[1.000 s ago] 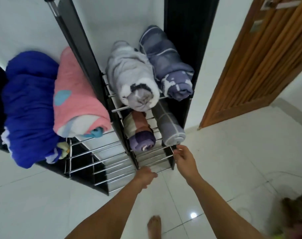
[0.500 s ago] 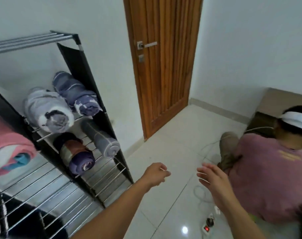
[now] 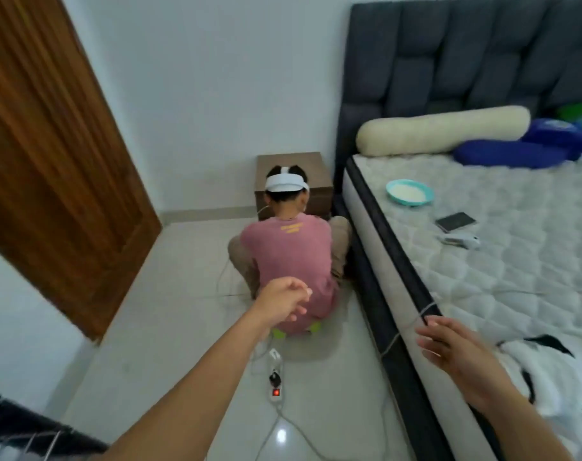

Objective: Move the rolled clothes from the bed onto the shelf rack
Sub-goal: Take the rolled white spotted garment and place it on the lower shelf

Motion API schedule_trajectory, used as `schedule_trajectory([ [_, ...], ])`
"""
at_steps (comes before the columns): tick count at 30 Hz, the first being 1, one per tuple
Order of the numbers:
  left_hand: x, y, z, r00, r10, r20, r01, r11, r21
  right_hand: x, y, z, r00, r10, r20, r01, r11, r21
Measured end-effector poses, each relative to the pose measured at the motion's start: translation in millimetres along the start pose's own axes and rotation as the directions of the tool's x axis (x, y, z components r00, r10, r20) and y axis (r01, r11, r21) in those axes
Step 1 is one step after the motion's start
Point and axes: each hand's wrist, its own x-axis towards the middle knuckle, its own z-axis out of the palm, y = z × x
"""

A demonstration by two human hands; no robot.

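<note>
The bed (image 3: 502, 261) with a quilted grey-white mattress fills the right side. A white cloth with black markings (image 3: 548, 371) lies at its near edge, and I cannot tell whether it is rolled. My right hand (image 3: 455, 354) hovers just left of that cloth over the bed's edge, fingers apart and holding nothing. My left hand (image 3: 283, 302) reaches out over the floor in the middle, fingers loosely curled and holding nothing. Only a corner of the shelf rack (image 3: 23, 437) shows at the bottom left.
A person in a pink shirt (image 3: 289, 261) sits on the floor beside the bed, facing away. A power strip (image 3: 275, 377) and cables lie on the tiles behind them. A wooden door (image 3: 50, 154) stands left. A bolster (image 3: 442, 129), teal bowl (image 3: 410, 193) and small devices rest on the mattress.
My view has swung right from the shelf rack past the door to the bed. Both hands left the rack and now reach forward, the right one nearing the cloth on the bed.
</note>
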Motion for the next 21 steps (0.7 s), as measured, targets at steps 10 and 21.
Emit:
schedule_trajectory([
  [10,33.9,1.2,236.3,0.870,-0.173,0.461,0.043,0.960,0.278,-57.5,35.9,-197.7,0.882,0.113,-0.458,-0.017,0.978,0.209],
  [21,113.9,-6.5,424.0,0.844,-0.415,0.339,0.319,0.897,0.305,47.3,83.5,-365.0,0.762,0.379,-0.526,-0.220,0.914,0.340],
])
